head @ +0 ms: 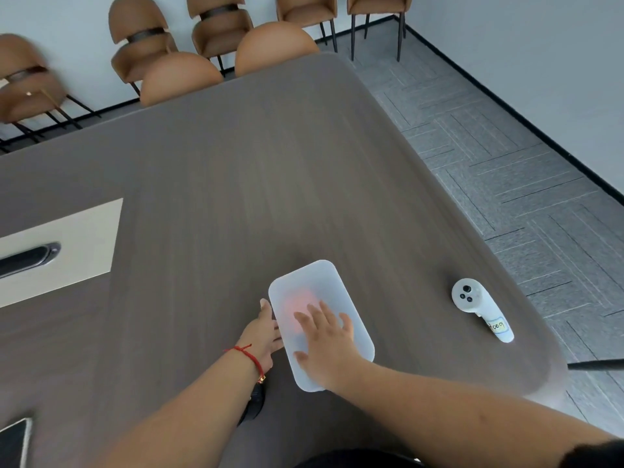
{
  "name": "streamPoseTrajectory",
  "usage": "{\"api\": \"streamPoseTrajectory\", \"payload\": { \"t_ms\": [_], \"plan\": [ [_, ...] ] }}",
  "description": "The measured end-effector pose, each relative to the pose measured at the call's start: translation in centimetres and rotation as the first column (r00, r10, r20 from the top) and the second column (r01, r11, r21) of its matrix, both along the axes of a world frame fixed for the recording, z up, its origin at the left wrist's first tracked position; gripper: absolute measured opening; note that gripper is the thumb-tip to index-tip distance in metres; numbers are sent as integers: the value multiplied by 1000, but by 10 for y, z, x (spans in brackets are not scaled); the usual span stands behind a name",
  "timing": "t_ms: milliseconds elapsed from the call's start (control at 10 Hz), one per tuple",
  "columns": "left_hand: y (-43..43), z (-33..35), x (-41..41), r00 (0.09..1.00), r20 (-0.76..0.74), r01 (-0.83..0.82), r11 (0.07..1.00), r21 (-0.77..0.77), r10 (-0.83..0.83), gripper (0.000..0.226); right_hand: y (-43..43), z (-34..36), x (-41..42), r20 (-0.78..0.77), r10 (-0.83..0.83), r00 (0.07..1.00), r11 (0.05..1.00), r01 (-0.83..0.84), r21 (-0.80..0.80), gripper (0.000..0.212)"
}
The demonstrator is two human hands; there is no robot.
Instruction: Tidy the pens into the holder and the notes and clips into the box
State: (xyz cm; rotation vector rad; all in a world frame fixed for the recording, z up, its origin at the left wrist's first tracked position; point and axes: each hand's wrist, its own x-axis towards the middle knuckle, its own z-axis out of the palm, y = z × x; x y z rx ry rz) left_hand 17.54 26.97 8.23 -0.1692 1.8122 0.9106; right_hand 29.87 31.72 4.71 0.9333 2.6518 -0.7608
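One frosted white plastic box (320,319) with rounded corners and its lid on lies on the dark brown wood-grain surface (236,180), a blurred pink-orange shape showing faintly through the lid; what that shape is cannot be told. Two hands meet it. The right hand (326,346) rests flat on the lid with fingers spread, palm down, covering the box's near half. The left hand (265,336) — a red string bracelet (248,356) at its wrist — lies against the box's left side, fingers loosely open and touching the wall, gripping nothing. To the right of the box, well apart from it near the surface's rounded edge, lies one white handheld controller (479,307) bearing a small yellow label. Far to the left of the box sits one pale rectangular panel (67,244) with a dark slot. Beyond the box, past the surface's far edge, stand six tan leather chairs (182,76) — some stacked.
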Motion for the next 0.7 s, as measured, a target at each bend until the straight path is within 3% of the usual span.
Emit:
{"api": "streamPoseTrajectory", "payload": {
  "t_ms": [200,500,600,700],
  "plan": [
    [-7,-2,0,999,28,17,1000,14,-18,67,-7,-16,12,22,106,994,992,-107,69,59],
    [-17,7,-1,986,81,145,989,-11,-144,50,9,-6,12,184,210,960,977,-213,-4,66],
    [-21,16,-2,982,106,158,987,15,-159,48,23,39,7,131,107,986,974,-77,-214,62],
    [-27,22,-4,983,105,148,989,26,-150,53,46,114,11,-106,-196,975,908,140,-394,48]
  ]
}}
